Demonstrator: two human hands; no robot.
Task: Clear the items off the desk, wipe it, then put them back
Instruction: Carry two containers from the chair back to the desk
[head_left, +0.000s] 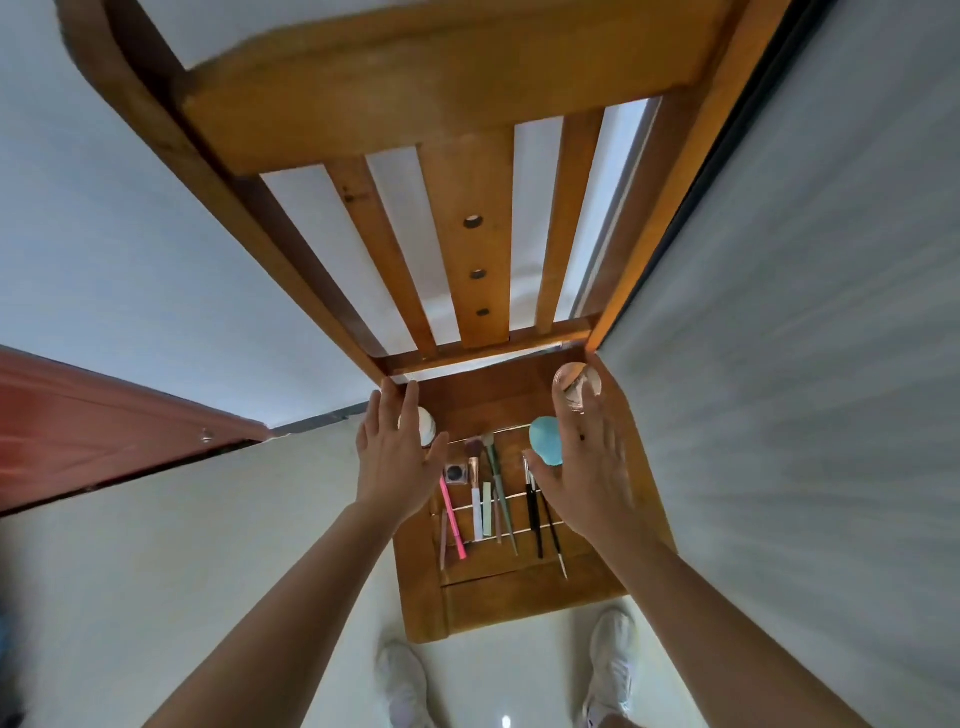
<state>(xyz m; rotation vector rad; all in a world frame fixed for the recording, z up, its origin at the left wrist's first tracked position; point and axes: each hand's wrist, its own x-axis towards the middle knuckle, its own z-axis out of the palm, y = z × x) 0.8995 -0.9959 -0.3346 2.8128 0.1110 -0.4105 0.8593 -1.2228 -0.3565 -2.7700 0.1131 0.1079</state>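
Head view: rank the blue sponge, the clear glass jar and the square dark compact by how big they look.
1. blue sponge and clear glass jar: about alike. The right hand covers part of the jar, so I won't rank these two.
2. square dark compact: clearly the smallest.

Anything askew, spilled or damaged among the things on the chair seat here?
Nothing stands out. The makeup brushes and pink pen lie in a neat parallel row on the slatted wooden chair seat; the teal egg-shaped sponge and clear glass jar show no spill.
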